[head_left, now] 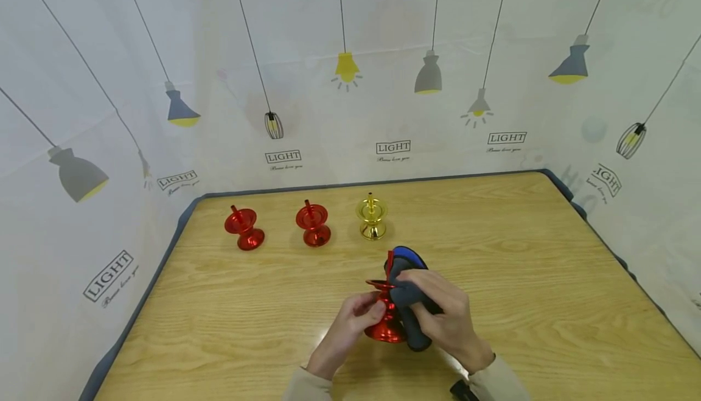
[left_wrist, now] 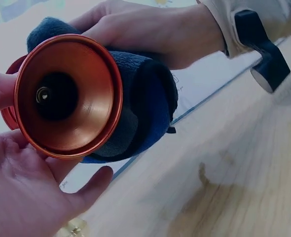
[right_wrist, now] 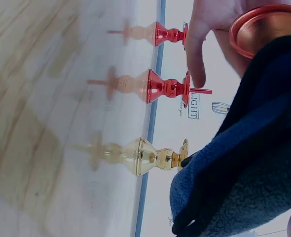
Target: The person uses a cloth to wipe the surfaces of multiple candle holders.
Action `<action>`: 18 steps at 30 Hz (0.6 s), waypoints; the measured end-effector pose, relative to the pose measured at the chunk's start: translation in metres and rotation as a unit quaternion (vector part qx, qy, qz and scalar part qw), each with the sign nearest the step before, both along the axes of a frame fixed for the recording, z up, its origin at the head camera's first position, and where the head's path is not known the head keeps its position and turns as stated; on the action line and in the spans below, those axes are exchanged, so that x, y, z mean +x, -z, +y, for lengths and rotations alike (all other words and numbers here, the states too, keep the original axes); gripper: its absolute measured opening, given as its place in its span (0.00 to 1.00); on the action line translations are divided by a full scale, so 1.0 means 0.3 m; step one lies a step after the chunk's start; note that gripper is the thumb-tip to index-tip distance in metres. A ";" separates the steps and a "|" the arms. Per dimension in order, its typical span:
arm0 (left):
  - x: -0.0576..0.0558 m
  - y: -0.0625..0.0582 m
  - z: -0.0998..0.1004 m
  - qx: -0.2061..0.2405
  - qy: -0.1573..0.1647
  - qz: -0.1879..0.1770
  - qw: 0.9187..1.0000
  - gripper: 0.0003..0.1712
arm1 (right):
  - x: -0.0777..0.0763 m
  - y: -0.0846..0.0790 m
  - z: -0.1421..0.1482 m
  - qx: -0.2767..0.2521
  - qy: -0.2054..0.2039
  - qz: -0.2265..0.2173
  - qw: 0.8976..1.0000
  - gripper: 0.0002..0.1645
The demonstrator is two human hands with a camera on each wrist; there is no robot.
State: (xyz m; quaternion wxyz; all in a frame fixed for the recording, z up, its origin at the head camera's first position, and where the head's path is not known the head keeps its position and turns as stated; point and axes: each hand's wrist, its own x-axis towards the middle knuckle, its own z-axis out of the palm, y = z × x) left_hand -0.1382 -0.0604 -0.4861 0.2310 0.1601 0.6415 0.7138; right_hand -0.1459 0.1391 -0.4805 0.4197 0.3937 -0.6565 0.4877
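My left hand (head_left: 349,323) grips a red metallic candle holder (head_left: 386,330) by its waist, thumb in front, with its spike pointing up. The hollow copper-toned underside of its base (left_wrist: 98,94) faces the left wrist camera. In my right hand (head_left: 451,313) is a dark blue-grey cloth (head_left: 418,335) with a bright blue part, bunched between thumb and fingers. The cloth lies against the right side of the candle holder, at the dish and stem. In the right wrist view the folded cloth (right_wrist: 249,168) covers much of the holder.
Toward the back of the wooden table (head_left: 230,316) stand two more red candle holders, one left (head_left: 251,240) and one nearer the middle (head_left: 316,237), then a gold one (head_left: 373,230). A white sheet (head_left: 306,84) printed with lamps surrounds the table's back and sides.
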 end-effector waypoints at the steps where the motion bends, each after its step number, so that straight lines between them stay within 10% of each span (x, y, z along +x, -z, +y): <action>1: 0.001 -0.001 0.004 -0.002 -0.001 0.007 1.000 0.32 | 0.001 -0.004 0.000 0.000 0.004 0.001 1.000 0.16; 12: 0.021 -0.042 0.059 -0.074 -0.159 0.035 0.984 0.24 | 0.002 -0.041 -0.019 0.018 0.029 0.043 0.999 0.14; 18: 0.025 -0.051 0.044 -0.069 -0.175 0.025 0.982 0.21 | -0.001 -0.027 -0.025 0.005 0.012 0.025 1.000 0.15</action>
